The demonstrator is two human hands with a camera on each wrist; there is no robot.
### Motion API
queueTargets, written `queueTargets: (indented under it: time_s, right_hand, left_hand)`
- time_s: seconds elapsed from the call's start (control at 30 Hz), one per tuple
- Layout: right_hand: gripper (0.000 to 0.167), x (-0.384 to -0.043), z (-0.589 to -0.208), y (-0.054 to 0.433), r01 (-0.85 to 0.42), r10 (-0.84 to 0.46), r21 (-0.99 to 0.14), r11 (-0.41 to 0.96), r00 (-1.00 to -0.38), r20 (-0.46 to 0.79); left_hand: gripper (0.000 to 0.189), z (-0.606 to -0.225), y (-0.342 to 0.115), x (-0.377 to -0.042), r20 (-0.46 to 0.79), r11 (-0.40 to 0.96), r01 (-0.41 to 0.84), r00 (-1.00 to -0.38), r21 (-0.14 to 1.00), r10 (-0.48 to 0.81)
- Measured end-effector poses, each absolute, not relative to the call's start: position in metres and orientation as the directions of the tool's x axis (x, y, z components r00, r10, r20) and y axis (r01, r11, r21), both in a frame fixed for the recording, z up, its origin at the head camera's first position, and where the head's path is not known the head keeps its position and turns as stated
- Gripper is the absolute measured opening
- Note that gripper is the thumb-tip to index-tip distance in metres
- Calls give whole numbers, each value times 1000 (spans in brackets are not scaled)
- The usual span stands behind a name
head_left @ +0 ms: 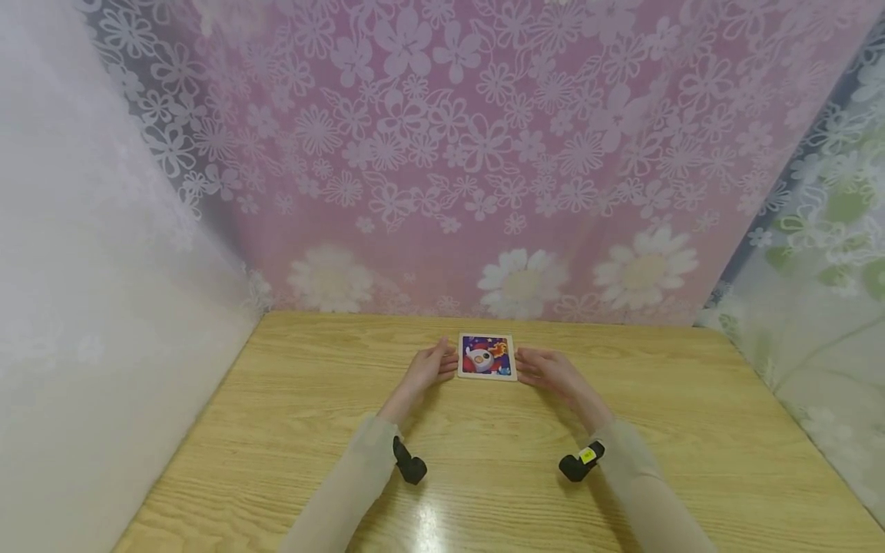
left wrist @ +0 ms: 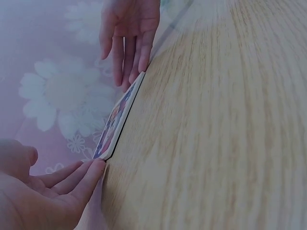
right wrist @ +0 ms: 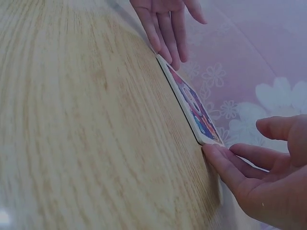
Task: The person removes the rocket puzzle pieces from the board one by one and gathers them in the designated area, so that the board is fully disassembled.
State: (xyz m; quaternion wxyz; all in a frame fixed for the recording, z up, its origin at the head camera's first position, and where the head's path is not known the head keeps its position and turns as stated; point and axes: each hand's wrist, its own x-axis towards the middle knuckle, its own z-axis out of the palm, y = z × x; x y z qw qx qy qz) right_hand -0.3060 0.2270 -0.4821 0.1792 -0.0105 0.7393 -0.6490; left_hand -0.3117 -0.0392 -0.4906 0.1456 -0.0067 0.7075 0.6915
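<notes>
A thin square picture board (head_left: 487,356) with a pale border and a purple, red and white cartoon lies flat on the table (head_left: 332,415), near its far edge. My left hand (head_left: 429,366) is at the board's left side, thumb raised, fingers extended with their tips at the edge. On the opposite side, my right hand (head_left: 555,373) mirrors it, palm facing in. The left wrist view shows the left fingertips (left wrist: 98,165) right at a corner of the board. In the right wrist view, the right fingertips (right wrist: 211,149) meet the near corner likewise.
A pink floral curtain (head_left: 442,169) hangs directly behind the table. Pale cloth panels flank it, a white one (head_left: 111,253) at left and a leafy one (head_left: 830,307) at right. Black wrist devices (head_left: 412,467) sit on both sleeves.
</notes>
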Motion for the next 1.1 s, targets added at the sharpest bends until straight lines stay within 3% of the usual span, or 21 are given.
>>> queueTargets:
  time_s: [1.1]
  right_hand:
    - [57, -281, -483, 233, 233, -271, -968, 93, -930, -250]
  left_hand:
    - [58, -493, -47, -288, -218, -36, -233, -944, 972, 247]
